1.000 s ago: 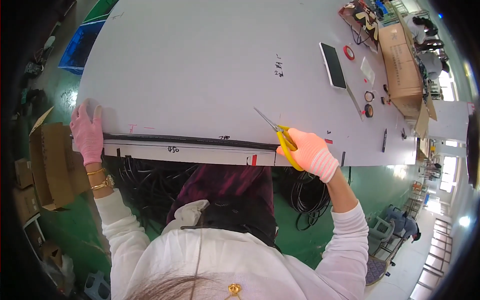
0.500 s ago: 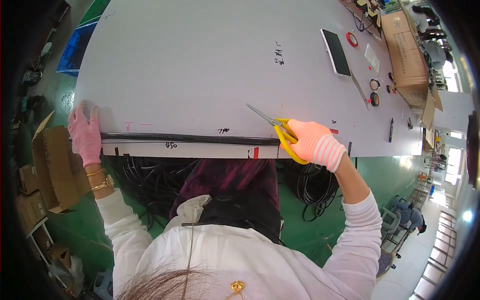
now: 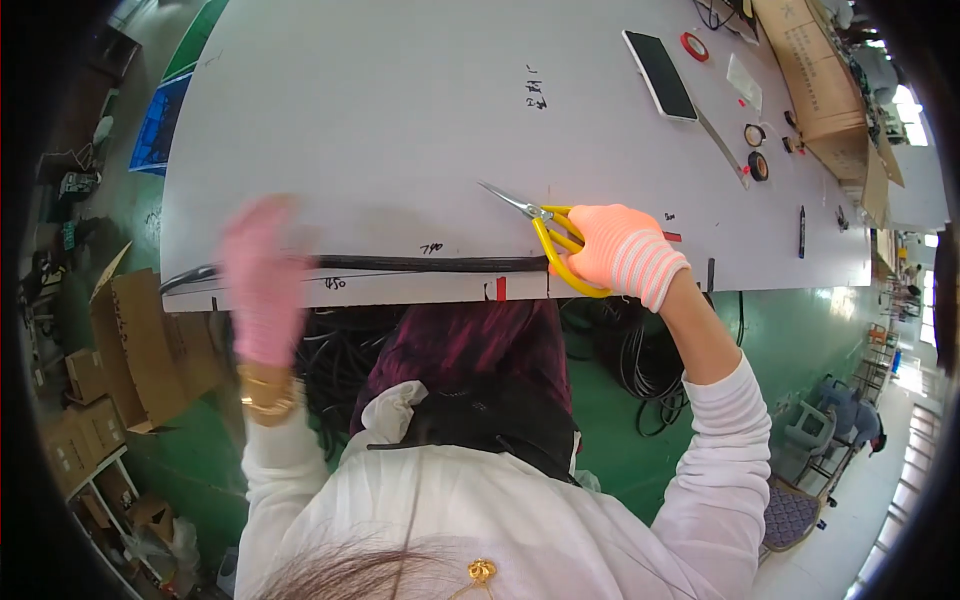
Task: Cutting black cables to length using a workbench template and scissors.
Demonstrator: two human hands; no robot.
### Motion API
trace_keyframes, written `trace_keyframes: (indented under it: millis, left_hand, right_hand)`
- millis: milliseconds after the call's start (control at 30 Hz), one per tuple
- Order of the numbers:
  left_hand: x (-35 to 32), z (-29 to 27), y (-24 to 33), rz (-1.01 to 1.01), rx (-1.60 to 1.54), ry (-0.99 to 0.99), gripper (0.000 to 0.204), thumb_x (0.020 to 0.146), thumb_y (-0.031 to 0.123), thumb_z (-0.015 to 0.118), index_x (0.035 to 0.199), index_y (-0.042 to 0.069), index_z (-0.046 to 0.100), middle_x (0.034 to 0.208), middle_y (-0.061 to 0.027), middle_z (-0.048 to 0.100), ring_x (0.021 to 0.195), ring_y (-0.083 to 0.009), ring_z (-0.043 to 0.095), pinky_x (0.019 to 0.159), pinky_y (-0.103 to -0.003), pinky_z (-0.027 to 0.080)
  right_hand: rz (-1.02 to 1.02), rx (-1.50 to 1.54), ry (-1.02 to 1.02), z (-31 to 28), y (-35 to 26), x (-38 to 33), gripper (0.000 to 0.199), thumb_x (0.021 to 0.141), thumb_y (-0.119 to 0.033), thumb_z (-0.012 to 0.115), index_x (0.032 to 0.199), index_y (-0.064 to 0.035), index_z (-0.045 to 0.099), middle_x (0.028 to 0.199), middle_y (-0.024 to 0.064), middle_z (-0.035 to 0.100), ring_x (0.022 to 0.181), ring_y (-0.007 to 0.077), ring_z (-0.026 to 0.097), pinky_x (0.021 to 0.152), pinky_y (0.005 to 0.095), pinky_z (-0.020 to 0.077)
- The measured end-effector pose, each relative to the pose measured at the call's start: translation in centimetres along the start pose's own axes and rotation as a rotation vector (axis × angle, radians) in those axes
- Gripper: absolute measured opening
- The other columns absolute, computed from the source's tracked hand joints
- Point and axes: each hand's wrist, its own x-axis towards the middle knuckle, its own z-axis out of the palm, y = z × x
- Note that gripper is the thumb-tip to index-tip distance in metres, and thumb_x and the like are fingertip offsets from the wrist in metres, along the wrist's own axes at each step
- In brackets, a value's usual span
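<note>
Large grey-white flat worktable (image 3: 400,120), 1, filling the upper half of the frame. Long black cable (image 3: 420,264), 1, lying straight along the table's near edge at centre frame, from the left edge of the board to the right hand. Yellow-handled metal scissors (image 3: 545,225), 1, blades pointing up-left, just above the cable's right end. Right hand in an orange knit glove with white-striped cuff (image 3: 622,248), 1, right of centre; fingers curled through the scissor loops, gripping the handles, blades nearly together. Left hand in a pink knit glove (image 3: 262,285), 1, left of centre, motion-blurred, over the cable at the table edge; how far its fingers are spread, and whether they touch the cable, cannot be told. Black rectangular slab, phone-like (image 3: 660,75), 1, upper right. Red tape ring (image 3: 694,45), 1, beside it. Brown cardboard box (image 3: 815,75), 1, far upper right. Small round black-and-orange rolls (image 3: 755,150), 2, right. Black pen (image 3: 802,230), 1, right edge. Coils of black cable under the table (image 3: 640,350), count unclear.
</note>
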Motion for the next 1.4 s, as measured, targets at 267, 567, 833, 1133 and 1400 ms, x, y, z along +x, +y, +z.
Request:
trace_keyframes:
  millis: [267,567,833,1133,1400]
  left_hand:
    - [0.8,8.7,16.9,0.289,-0.025,-0.415,0.033,0.073,0.026,0.075,0.101,0.012,0.068,0.101,-0.0055,0.062,0.099,-0.0279,0.059,0.087,-0.042,0.045]
    - [1.0,10.3,17.4,0.261,0.047,-0.417,0.03,0.074,0.027,0.075,0.094,0.007,0.065,0.099,-0.0078,0.063,0.095,-0.0275,0.061,0.083,-0.041,0.047]
    - [1.7,10.7,17.4,0.299,0.089,-0.458,0.024,0.076,0.025,0.072,0.089,0.007,0.064,0.092,-0.0102,0.062,0.09,-0.0288,0.062,0.078,-0.041,0.053]
    - [3.1,9.7,17.2,0.305,0.114,-0.603,0.018,0.078,0.021,0.068,0.091,0.009,0.065,0.091,-0.0091,0.062,0.091,-0.03,0.062,0.079,-0.041,0.054]
    - [4.0,5.6,19.3,0.025,-0.389,-0.854,0.016,0.08,0.012,0.068,0.09,0.0,0.067,0.076,-0.0116,0.065,0.068,-0.0243,0.061,0.07,-0.033,0.052]
  right_hand:
    - [-0.116,0.036,0.088,0.5,0.7,0.0,0.044,0.086,-0.045,0.063,0.104,-0.0055,0.069,0.093,0.0175,0.072,0.09,0.0365,0.069,0.079,0.0427,0.056]
    - [-0.144,0.083,0.113,0.7,1.5,0.0,0.049,0.085,-0.051,0.063,0.108,-0.0072,0.069,0.094,0.0152,0.074,0.091,0.0336,0.071,0.08,0.0409,0.0572]
    - [-0.2,0.175,0.169,2.3,3.2,0.1,0.048,0.086,-0.052,0.061,0.11,-0.01,0.068,0.09,0.0123,0.073,0.088,0.0327,0.071,0.077,0.0403,0.0565]
    - [-0.292,1.644,0.656,12.4,5.2,-7.3,0.016,0.09,-0.016,0.07,0.091,-0.0029,0.061,0.075,0.0018,0.063,0.067,0.0102,0.058,0.062,0.0248,0.0459]
    - [-0.391,1.557,0.325,25.0,-0.4,-9.3,0.026,0.09,-0.022,0.074,0.097,-0.0068,0.054,0.076,0.0042,0.057,0.066,0.0169,0.055,0.065,0.03,0.0479]
